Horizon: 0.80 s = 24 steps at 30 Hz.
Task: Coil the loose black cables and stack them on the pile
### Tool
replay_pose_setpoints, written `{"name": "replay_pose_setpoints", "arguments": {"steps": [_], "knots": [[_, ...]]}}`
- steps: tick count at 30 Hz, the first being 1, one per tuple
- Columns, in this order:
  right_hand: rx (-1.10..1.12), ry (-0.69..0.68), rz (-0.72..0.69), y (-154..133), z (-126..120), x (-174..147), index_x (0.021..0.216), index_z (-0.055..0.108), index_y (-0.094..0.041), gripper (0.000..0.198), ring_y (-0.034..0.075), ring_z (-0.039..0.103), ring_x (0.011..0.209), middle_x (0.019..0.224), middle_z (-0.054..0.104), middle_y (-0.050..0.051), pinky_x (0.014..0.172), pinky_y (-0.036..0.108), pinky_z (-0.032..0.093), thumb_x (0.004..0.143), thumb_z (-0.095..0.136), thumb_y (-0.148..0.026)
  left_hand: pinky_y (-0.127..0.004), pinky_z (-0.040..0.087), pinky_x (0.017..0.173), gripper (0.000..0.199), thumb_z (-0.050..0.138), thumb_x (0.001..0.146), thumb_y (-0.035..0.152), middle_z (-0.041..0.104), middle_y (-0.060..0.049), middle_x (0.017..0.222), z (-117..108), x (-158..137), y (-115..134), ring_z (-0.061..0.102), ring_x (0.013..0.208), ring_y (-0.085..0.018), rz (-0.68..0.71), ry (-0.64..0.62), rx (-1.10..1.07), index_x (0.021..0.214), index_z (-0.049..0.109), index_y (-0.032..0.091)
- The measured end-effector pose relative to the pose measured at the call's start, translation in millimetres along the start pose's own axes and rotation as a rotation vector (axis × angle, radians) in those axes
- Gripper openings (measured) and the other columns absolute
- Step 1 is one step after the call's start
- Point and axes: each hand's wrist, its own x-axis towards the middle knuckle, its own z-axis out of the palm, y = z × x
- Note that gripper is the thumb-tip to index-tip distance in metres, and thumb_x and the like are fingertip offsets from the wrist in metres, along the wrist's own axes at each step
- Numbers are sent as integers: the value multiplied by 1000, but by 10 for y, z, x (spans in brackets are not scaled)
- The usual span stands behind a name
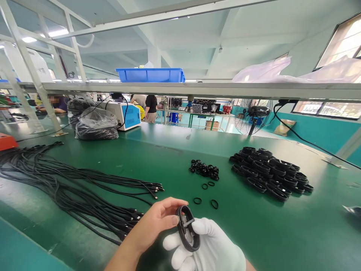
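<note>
Close to me, a coiled black cable is held in front of the bench edge by both hands. My bare left hand pinches the upper left side of the coil between thumb and fingers. My right hand, in a white glove, grips the coil from the right and below. A metal connector shows inside the loop. Just beyond the hands lie a few loose black rubber bands, with a small heap of bands behind them. Long straight black cables with plugs spread out on the left.
At the right, a pile of coiled cables sits on the green bench. A bagged bundle and a blue-and-white machine stand at the back left. Overhead, a shelf carries a blue bin. A fan stands behind.
</note>
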Motion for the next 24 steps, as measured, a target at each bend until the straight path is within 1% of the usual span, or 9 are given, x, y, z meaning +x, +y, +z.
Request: {"name": "replay_pose_setpoints", "arguments": {"steps": [2,5,7,8,13,16,19,22,24], "knots": [[-94,118,-53,14,21,25,100,58,-7,51,16,61,70,90,59,10,65,27,46,68,56,-47,-31,41,86,36,67,71,32,63,-4,97,-14,22,-51,55,96,-21,12,58,37,104,62,20],[-362,463,-161,19,78,79,101,52,-14,47,13,60,60,93,56,5,57,27,45,57,65,-24,-33,39,92,32,68,71,29,62,-4,102,-12,47,-93,54,101,-22,-11,170,195,102,63,21],[-488,601,-139,11,111,101,103,49,-14,52,11,58,55,91,55,4,56,27,44,53,62,-13,-33,38,94,31,64,75,33,62,-5,107,1,49,-88,53,105,-22,-15,225,216,104,62,21],[-495,609,-142,8,117,105,104,48,-14,53,11,58,54,92,55,5,57,28,44,53,61,-14,-33,39,94,31,61,77,36,62,-6,108,7,47,-78,54,105,-22,-17,262,199,104,62,21],[-348,449,-254,12,91,58,106,50,-15,58,13,60,63,102,52,8,58,28,44,54,69,-32,-32,46,85,36,53,79,48,66,-7,99,-22,29,-57,60,90,-22,-44,471,227,97,63,18],[-369,512,-325,-105,71,-15,98,54,-14,49,12,56,66,91,53,5,61,27,45,55,70,-32,-32,48,82,42,54,76,53,66,-7,98,-103,37,-135,61,89,-23,-46,503,320,97,63,18],[-652,845,-440,-436,-83,-174,98,55,-14,40,13,55,72,81,54,3,67,29,48,66,60,-38,-33,50,78,46,55,72,58,68,-6,97,-163,76,-250,63,86,-24,-72,518,409,95,64,19],[-852,1204,-483,-895,-467,-486,113,50,-17,44,16,56,86,97,56,5,78,32,47,74,58,-34,-31,51,74,42,54,71,57,69,-4,89,-142,116,-335,64,78,-22,-71,553,468,91,65,21],[-956,1469,-423,-1177,-791,-762,118,48,-15,50,21,53,95,105,55,9,86,38,43,72,63,-26,-29,52,71,37,54,71,55,69,-1,83,-107,127,-367,64,72,-20,-52,570,513,87,66,23]]}}
